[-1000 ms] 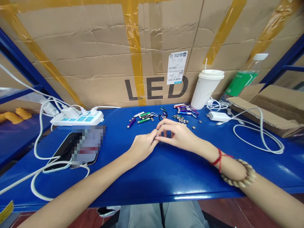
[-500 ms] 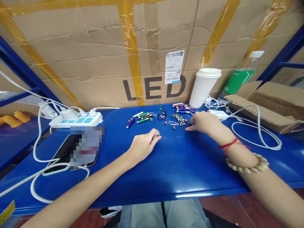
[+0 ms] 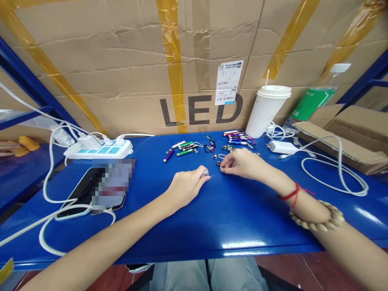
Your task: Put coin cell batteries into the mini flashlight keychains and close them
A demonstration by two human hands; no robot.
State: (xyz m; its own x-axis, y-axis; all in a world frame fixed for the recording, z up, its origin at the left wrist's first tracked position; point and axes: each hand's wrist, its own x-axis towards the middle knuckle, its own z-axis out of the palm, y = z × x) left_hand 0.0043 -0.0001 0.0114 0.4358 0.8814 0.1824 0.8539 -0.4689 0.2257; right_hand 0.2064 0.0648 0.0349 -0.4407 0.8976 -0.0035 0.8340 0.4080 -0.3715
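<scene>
Facing a cardboard box marked "LED", standing along the far edge of a blue surface. Seeing white cables looping over the left edge, then, lying just in from that edge, one phone tucked partly under a second phone. Finding a white power strip sitting at the far left corner, carrying several plugs.

Moving right, passing a purple cylinder and a group of silver, green and dark cylinders lying toward the middle of the far edge. Closing the left hand around a silver piece, showing only its end between thumb and forefinger, over the middle of the surface. Spotting small carabiner clips lying beyond, nearer the far edge.

Bringing the right hand down to the surface, right of the middle, bunching thumb and fingers beside a small metal ring; being unable to tell whether anything is sitting between them. Wearing a red string and a beaded bracelet on that arm. Noticing more coloured cylinders lying behind the right hand, near the far edge.

Ending with a white cup, a green-labelled bottle and an open carton standing by the far right corner, and a white charger lying before them.
</scene>
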